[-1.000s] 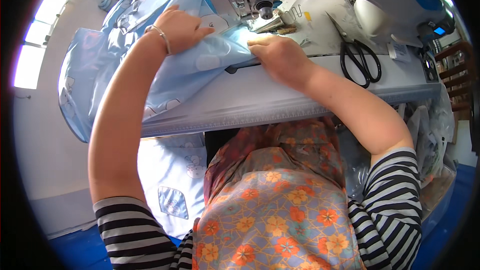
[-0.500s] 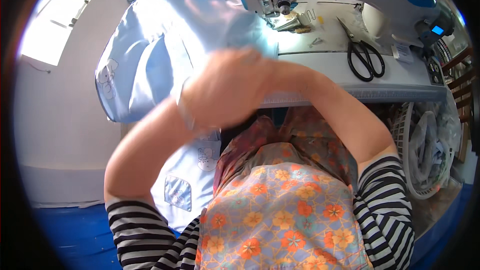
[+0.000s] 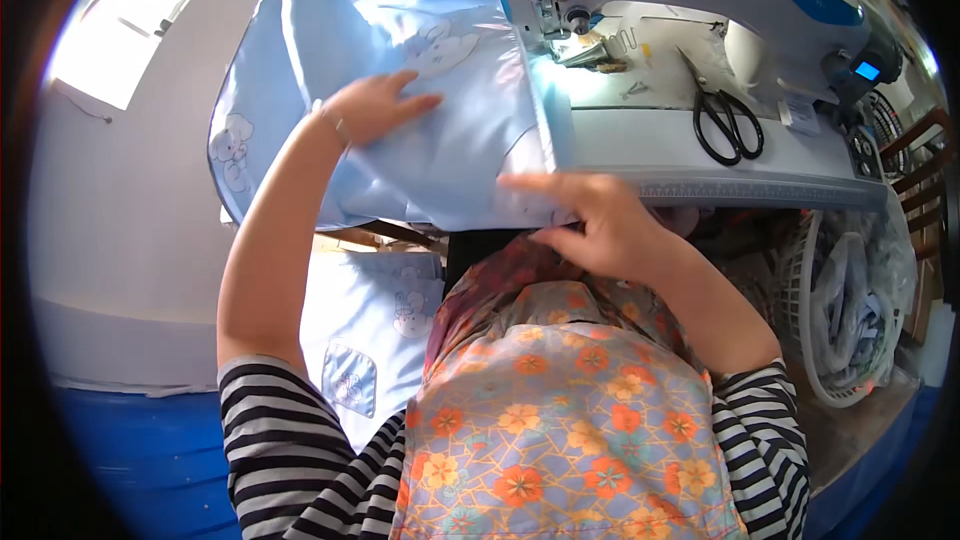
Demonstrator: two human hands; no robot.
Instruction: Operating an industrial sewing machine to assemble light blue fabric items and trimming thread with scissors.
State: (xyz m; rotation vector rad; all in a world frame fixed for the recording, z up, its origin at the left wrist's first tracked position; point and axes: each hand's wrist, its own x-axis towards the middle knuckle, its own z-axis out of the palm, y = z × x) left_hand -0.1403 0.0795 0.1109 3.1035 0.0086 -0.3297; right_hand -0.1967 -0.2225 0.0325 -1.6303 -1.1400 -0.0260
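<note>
The light blue fabric [image 3: 420,130] runs out of sight at the top centre, behind the sewing machine [image 3: 700,0], whose head is cut by the upper edge. The right hand [image 3: 600,225] hides the fabric's lower right corner. Contents of the white basket [image 3: 800,320] at right are too blurred to identify.

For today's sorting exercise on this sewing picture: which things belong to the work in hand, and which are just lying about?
In hand:
- light blue fabric, spread flat
- left hand, flat on it
- right hand, at its near edge
- sewing machine, white and blue

Lying about:
- black scissors on the table
- white basket of cloth, right
- blue cloth pieces below the table
</note>
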